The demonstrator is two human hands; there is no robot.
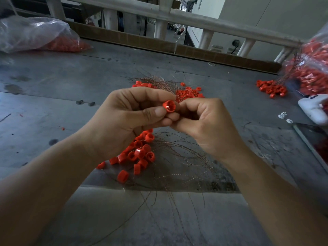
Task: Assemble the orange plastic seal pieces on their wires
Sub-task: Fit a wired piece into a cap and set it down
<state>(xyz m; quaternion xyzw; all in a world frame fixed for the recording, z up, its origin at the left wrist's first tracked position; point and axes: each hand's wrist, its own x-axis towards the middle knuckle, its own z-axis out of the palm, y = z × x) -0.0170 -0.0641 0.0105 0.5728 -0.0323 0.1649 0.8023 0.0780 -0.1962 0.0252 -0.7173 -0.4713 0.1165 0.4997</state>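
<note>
My left hand (pixel 122 119) pinches a small orange seal piece (pixel 169 106) between thumb and fingers, its open cup facing me. My right hand (pixel 204 121) is curled right beside it, fingertips touching the piece; whether it pinches a wire is hidden. Below my hands lies a pile of orange seal pieces (pixel 140 153) on thin copper-coloured wires (pixel 179 167). A second pile of pieces with wires (pixel 188 91) lies just behind my hands.
Grey metal table (pixel 71 82). A clear bag of orange pieces (pixel 35 34) sits far left, another bag (pixel 312 68) far right with a loose heap (pixel 271 88) before it. A white device (pixel 314 109) and a phone (pixel 316 144) lie at the right edge.
</note>
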